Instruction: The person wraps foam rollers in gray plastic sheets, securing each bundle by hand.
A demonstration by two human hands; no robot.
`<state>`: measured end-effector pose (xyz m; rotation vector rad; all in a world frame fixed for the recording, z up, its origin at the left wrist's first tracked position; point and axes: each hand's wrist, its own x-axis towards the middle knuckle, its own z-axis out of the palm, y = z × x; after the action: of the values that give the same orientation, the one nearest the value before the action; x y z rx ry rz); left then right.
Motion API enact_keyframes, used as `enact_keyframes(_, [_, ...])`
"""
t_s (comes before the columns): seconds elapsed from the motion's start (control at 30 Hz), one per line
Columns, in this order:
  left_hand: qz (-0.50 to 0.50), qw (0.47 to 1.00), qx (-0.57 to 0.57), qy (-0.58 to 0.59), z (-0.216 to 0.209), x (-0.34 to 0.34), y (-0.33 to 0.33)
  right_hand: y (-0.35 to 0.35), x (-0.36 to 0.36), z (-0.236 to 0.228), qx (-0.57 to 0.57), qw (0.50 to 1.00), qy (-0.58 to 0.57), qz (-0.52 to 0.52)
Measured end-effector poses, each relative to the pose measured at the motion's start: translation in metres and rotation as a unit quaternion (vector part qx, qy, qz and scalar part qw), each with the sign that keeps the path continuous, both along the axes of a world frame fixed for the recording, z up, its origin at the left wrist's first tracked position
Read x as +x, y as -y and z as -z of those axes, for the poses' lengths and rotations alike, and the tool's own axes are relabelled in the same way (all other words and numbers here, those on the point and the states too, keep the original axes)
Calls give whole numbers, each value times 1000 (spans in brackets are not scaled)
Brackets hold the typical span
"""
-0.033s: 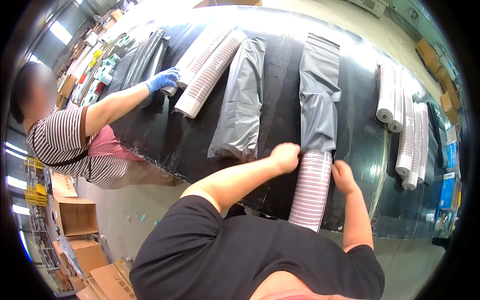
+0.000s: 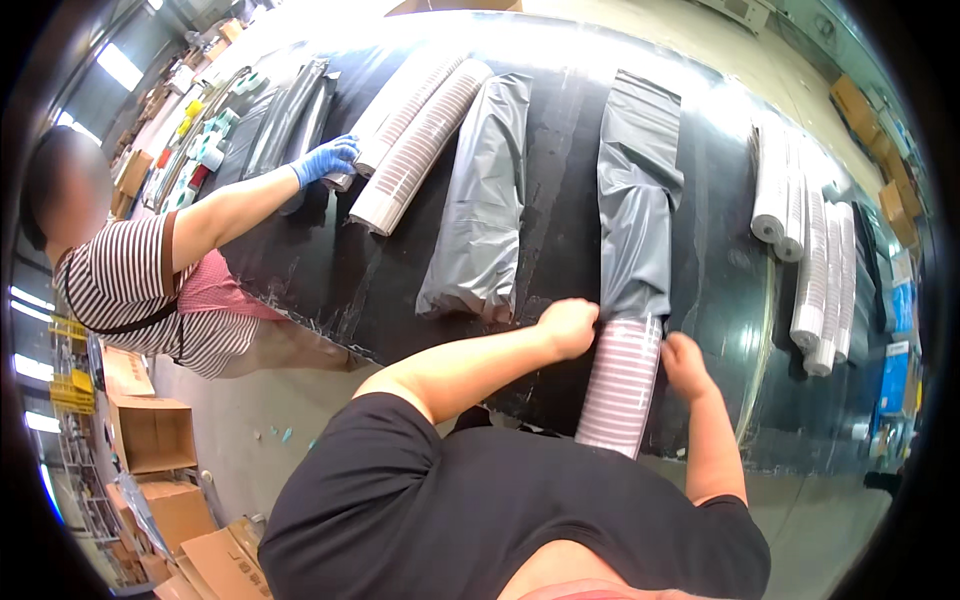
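A striped brown-and-white roll (image 2: pixel 616 390) lies lengthwise before me, its near end by my body. Its far part is inside a grey plastic bag (image 2: pixel 637 240), whose empty far end lies flat and wrinkled. At the left edge of the bag's mouth my left hand (image 2: pixel 570 328) is closed, pinching the plastic. My right hand (image 2: pixel 685 362) is closed at the right edge of the mouth, beside the roll; its fingertips are partly hidden. To the left lies another grey bag (image 2: pixel 480 210), filled and bulging.
Unbagged rolls (image 2: pixel 420 150) lie further left, under the blue-gloved hand (image 2: pixel 327 160) of a co-worker. Several more rolls (image 2: pixel 812 270) rest on the right of the black table (image 2: pixel 715 400). Cardboard boxes (image 2: pixel 152 435) stand on the floor at left.
Both hands have moved slightly toward me. The bag's mouth has slid nearer along the roll, covering more of it. The co-worker's hand has stayed in place.
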<state>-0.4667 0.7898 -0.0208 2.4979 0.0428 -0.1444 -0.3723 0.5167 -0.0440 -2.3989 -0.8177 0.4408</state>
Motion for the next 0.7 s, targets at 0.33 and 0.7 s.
enact_keyframes(0.33, [156, 932, -165, -281, -9, -114, 1, 27, -202, -11, 90, 958, -220, 159])
enact_keyframes(0.7, [126, 862, -212, -443, -24, -120, -66, 43, -163, -26, 16, 956, -290, 46])
